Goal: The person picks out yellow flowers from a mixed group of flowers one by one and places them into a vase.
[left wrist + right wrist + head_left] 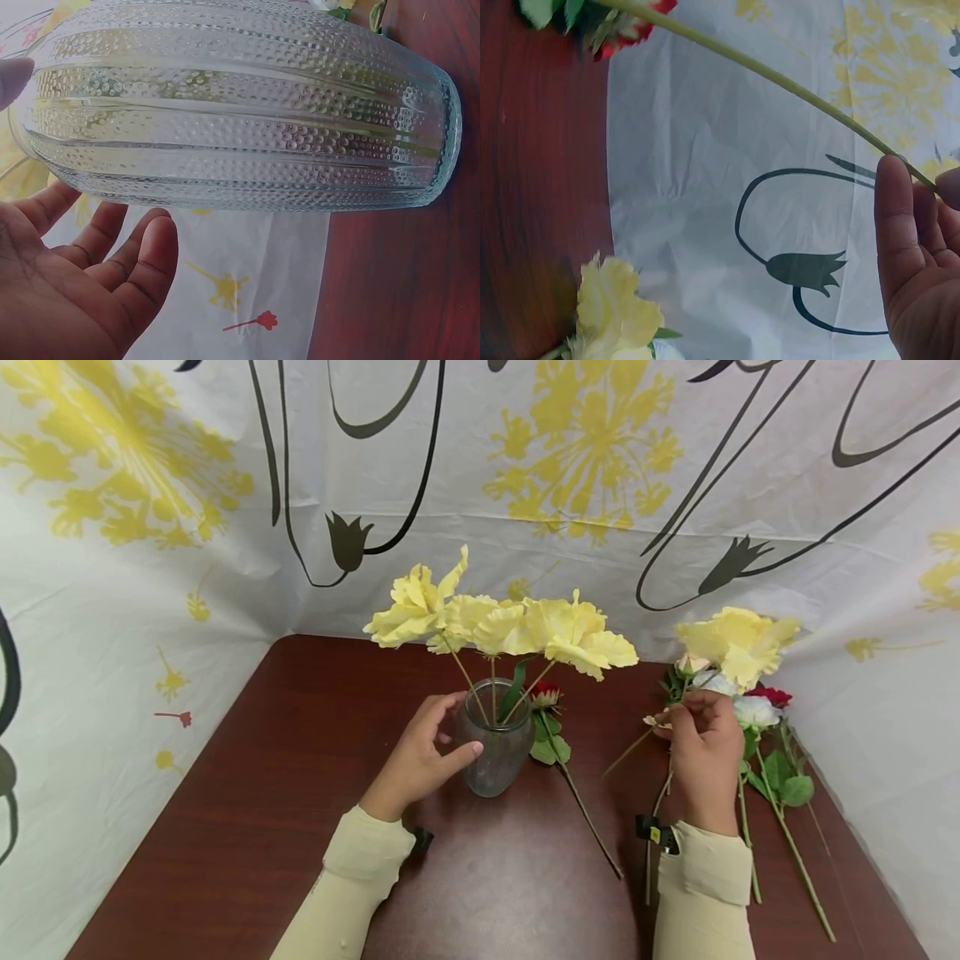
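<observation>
My left hand (pixel 423 752) is at the left side of a clear dimpled glass vase (pixel 491 768), its thumb across the front and its fingertips near the rim. In the left wrist view the fingers (pixel 154 251) are loosely bent beside the glass. Several yellow artificial flowers (pixel 573 631) stand in the vase, stems fanned out from its mouth. My right hand (pixel 708 752) pinches the stem (pixel 780 79) of another yellow flower (pixel 738 643) between thumb and fingers. This flower is tilted, its bloom up to the right and its stem end pointing down-left toward the vase.
A red flower (pixel 546 695) with green leaves lies just right of the vase. Beyond the right hand lie white flowers (pixel 756 712), a dark red one (pixel 772 695) and a pale peach one (pixel 692 665). A patterned white sheet (pixel 450 468) hangs around the brown table (pixel 247 793).
</observation>
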`<action>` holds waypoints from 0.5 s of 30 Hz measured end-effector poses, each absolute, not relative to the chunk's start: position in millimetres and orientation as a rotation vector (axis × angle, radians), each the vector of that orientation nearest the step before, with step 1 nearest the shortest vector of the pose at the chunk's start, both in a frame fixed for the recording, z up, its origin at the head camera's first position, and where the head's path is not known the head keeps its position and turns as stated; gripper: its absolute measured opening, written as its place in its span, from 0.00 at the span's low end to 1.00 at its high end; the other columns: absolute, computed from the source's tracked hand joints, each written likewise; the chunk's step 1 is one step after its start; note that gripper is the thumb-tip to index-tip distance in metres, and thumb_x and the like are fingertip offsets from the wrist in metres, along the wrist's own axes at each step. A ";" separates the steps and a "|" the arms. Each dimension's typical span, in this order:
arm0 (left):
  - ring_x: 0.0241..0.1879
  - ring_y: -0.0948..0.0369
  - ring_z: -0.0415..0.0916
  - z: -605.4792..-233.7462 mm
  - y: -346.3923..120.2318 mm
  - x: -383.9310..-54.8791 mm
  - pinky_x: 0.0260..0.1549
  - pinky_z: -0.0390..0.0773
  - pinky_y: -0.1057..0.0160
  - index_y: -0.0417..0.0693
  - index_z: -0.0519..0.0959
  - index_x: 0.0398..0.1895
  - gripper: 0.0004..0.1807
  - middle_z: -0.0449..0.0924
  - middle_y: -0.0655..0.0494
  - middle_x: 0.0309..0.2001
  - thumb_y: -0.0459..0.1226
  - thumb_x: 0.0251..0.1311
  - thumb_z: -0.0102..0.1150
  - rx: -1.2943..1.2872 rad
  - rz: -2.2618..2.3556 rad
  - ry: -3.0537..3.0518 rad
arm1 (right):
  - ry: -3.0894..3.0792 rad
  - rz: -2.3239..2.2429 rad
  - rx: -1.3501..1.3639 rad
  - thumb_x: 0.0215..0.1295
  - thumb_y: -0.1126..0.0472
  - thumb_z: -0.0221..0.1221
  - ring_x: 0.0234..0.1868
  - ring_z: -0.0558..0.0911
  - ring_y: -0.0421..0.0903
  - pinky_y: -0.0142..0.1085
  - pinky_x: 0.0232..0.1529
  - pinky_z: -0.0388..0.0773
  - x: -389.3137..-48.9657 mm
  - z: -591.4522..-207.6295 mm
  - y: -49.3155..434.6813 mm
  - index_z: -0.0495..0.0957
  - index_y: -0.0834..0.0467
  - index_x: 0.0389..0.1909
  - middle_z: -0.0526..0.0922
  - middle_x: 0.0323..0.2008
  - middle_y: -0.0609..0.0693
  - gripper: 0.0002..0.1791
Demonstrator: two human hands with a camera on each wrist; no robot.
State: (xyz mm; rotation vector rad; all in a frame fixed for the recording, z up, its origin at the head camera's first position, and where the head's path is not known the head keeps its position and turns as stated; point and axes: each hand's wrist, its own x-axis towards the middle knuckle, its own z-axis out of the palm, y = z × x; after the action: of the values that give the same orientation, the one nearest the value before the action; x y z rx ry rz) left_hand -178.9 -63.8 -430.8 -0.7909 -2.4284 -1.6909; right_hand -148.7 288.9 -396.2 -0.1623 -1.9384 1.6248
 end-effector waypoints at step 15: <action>0.53 0.59 0.68 -430.1 -62.3 -177.6 0.45 0.77 0.53 0.55 0.66 0.68 0.37 0.67 0.56 0.60 0.46 0.57 0.71 -0.749 -1.659 -2.446 | -1.509 1.854 0.146 0.69 0.72 0.55 0.33 0.83 0.50 0.35 0.31 0.83 -142.3 -381.7 270.6 0.71 0.68 0.41 0.75 0.35 0.61 0.03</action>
State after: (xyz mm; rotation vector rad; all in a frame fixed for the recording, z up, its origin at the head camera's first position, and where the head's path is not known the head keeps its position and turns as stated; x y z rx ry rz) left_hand -177.6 -62.3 -430.1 -0.7494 -2.4462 -1.6592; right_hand -142.3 270.6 -381.7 0.1455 -1.5089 1.8543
